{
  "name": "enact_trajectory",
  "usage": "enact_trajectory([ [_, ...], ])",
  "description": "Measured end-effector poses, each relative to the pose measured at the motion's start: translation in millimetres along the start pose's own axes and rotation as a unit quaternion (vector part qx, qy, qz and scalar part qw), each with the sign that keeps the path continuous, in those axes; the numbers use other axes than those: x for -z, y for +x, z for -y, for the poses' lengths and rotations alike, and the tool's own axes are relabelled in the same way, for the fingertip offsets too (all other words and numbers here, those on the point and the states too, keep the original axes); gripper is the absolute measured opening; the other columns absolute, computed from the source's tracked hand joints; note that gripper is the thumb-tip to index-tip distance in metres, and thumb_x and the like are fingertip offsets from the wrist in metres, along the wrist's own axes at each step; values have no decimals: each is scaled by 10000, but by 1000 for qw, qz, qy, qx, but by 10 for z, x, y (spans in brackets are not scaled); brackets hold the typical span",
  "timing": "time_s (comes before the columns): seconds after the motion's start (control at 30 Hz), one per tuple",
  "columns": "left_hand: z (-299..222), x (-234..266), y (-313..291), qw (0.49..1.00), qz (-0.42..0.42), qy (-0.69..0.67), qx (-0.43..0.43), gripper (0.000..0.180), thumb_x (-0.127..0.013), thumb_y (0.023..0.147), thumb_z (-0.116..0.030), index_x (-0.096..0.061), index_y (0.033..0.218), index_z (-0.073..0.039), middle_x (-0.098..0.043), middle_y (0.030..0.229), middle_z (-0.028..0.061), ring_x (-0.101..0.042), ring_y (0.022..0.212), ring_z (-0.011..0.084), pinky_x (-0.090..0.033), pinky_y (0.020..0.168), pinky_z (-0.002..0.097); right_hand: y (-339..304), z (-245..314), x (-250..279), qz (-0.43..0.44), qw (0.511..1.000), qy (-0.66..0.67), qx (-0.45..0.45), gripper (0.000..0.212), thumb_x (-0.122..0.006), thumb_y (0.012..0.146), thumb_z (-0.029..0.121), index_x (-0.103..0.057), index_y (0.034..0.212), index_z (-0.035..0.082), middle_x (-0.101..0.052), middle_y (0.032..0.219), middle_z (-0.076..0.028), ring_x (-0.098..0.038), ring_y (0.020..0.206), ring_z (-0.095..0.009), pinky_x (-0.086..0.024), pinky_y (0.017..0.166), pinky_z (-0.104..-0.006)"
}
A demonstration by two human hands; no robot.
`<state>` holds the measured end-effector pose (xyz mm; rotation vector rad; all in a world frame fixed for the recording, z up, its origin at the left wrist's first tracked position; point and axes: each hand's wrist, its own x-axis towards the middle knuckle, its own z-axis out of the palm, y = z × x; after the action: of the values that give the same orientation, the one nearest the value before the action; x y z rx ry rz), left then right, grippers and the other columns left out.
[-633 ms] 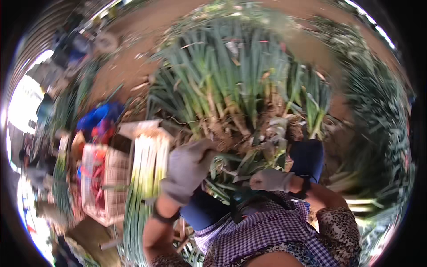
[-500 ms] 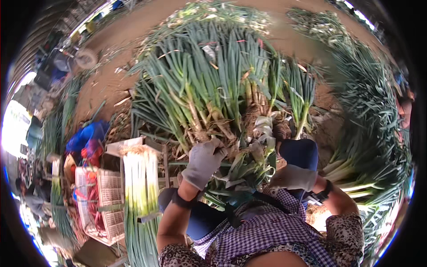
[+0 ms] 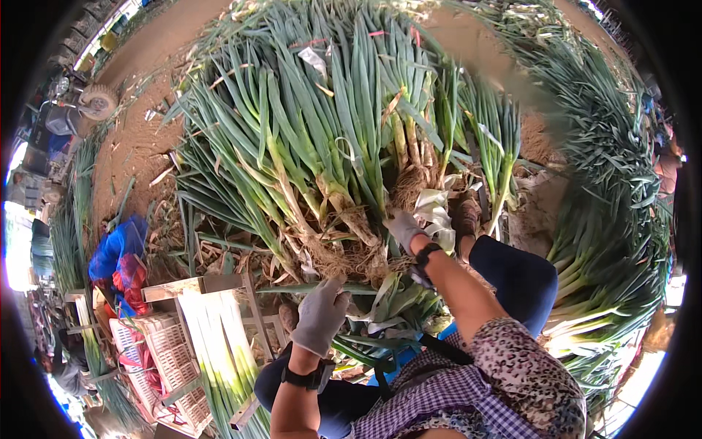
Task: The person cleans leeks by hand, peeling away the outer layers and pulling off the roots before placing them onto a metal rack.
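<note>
A large heap of long green onions (image 3: 292, 110) lies before me, dark leaves pointing away and muddy, rooty ends toward me. My right hand (image 3: 406, 228), in a grey-white glove, reaches to the root end of a stalk in the middle of the heap. Its fingers are closed together at that stalk, their undersides hidden. My left hand (image 3: 322, 316), gloved alike, hovers just on the near side of the tangled roots (image 3: 333, 256). Its fingers are slightly bent, thumb apart, with nothing visible in them. Pale peeled leaves (image 3: 435, 212) lie right of my right hand.
On the left, cleaned green onions (image 3: 219, 329) rest in a wood and metal frame (image 3: 194, 287). Beside it stand a pale plastic basket (image 3: 172, 351) with red straps and a blue bag (image 3: 121, 245). A long row of green onions (image 3: 607, 183) curves along the right.
My right hand has gone from near my right knee up and left to the heap. My left hand has drawn back from the roots toward me and loosened. The view has shifted.
</note>
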<state>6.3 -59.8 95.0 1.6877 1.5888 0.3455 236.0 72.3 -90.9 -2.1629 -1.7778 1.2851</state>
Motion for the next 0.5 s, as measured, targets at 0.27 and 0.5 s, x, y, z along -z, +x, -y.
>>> enact_trajectory([
  [0.27,-13,68,98,999,-10,-16,30,316,-622,835,-169,-606,1131,-59,-651,1011,166,-627,931,333,-484,793,379,246,-485,-365,38,980,195,-31,240,-636,831,112,-640,1041,-5,-674,958,-103,-629,866,-208,-473,770,-288],
  [0.5,-75,20,137,1000,7,-1,16,313,-607,844,-180,-605,1131,-54,-650,1016,170,-623,930,345,-483,792,395,-294,-353,190,127,737,663,35,302,-654,840,142,-591,1111,24,-624,915,-22,-589,776,-137,-487,692,-278],
])
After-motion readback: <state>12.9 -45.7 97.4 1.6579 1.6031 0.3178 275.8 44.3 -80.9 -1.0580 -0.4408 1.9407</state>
